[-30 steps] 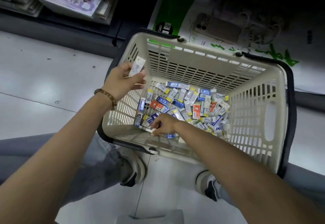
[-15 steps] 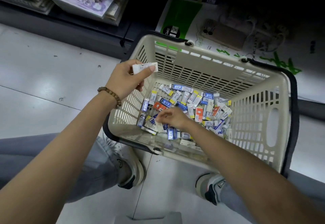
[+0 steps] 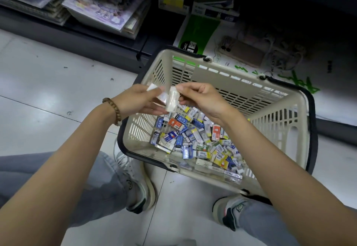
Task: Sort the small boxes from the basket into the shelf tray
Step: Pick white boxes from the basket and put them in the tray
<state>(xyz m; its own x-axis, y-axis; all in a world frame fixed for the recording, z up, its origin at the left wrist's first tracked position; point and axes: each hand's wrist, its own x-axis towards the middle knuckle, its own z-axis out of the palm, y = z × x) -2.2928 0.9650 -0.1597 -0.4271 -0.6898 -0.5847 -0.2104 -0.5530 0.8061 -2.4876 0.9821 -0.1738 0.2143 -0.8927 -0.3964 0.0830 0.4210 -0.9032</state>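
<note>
Right hand [image 3: 201, 99]: pinches a pale small box [image 3: 171, 100] by its upper end. Left hand [image 3: 135, 100]: grips a second white box [image 3: 152, 87] just beside it, both above the basket [image 3: 222, 68], where loose small boxes [image 3: 193, 139] lie heaped; shelf tray not in view. Risk: such light fingertip pinches could let either box slip back into the heap or onto the floor tiles [image 3: 48, 91].

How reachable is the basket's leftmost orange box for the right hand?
Probably yes: the orange box lies uncovered just below the right hand, though that hand pinches a white box.
</note>
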